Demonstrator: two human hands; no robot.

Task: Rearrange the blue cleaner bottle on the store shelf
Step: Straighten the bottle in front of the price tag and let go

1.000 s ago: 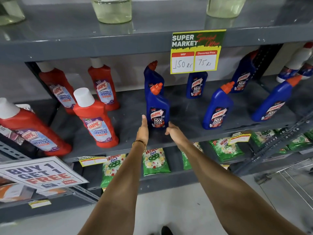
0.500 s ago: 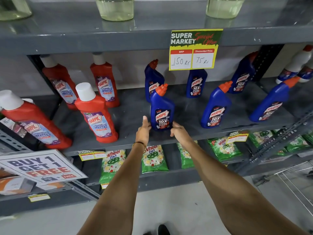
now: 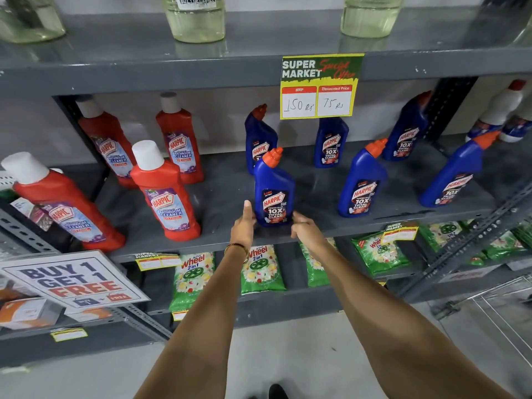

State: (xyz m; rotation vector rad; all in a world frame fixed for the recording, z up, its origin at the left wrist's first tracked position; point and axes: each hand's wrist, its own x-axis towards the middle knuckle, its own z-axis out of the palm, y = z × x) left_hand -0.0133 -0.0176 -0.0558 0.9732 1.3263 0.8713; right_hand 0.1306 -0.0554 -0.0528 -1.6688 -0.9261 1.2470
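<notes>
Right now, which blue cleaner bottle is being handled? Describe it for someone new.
Find the yellow price sign on the shelf edge. Below-left, the blue cleaner bottle stands near the middle shelf's front. Unlike other blue bottles, it sits between the left hand and right hand.

Blue bottle: "HARPIC 10X TOTAL CLEAN". Shelf tag: "SUPER MARKET, 150, 75".

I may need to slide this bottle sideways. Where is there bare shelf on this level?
Bare shelf lies between the held blue Harpic bottle and the front red Harpic bottle, and again toward the next blue bottle on its right. Behind it is crowded: another blue bottle stands close. Left hand and right hand flank its base.
</notes>
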